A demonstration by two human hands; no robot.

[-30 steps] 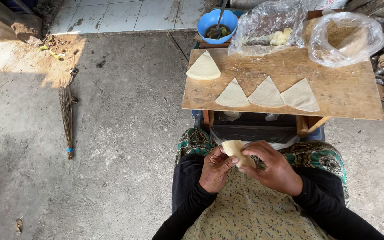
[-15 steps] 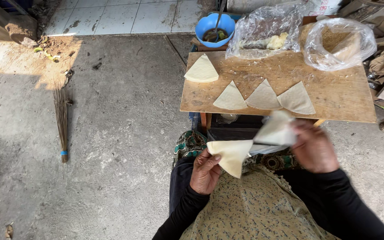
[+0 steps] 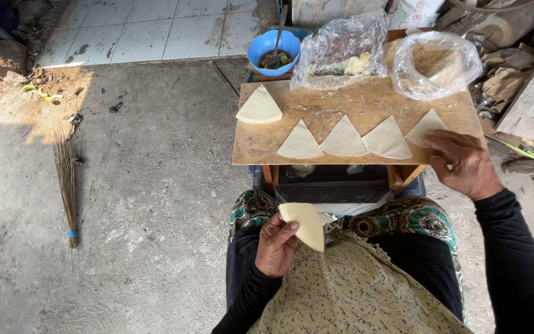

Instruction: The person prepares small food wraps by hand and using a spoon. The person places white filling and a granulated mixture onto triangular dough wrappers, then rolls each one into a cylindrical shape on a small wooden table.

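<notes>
Left hand (image 3: pixel 276 246) down at the lap, fingers curled shut around a pale folded wrapper (image 3: pixel 305 224), pinching it by its upper corner, point hanging down over the patterned apron (image 3: pixel 347 291). Right hand (image 3: pixel 460 162) out at the right end of the wooden board (image 3: pixel 316 108), fingers spread flat and loose, fingertips touching the rightmost dough triangle (image 3: pixel 425 127) and closed around nothing. Three more pale triangles in a row just left of it along the near edge: one (image 3: pixel 388 138), another (image 3: pixel 343 137), and a third (image 3: pixel 300 141), edges nearly touching. A thicker stack of wrappers (image 3: pixel 259 106) set apart at the board's left end. At the far edge, a clear plastic bag (image 3: pixel 340 52) with something pale inside, beside a second clear bag (image 3: pixel 435 62) with brownish contents. Blue bowl (image 3: pixel 272 54) with a spoon just beyond the board's far left corner. Twig broom (image 3: pixel 66 179) lying well off to the left on the concrete floor (image 3: pixel 156 185).
</notes>
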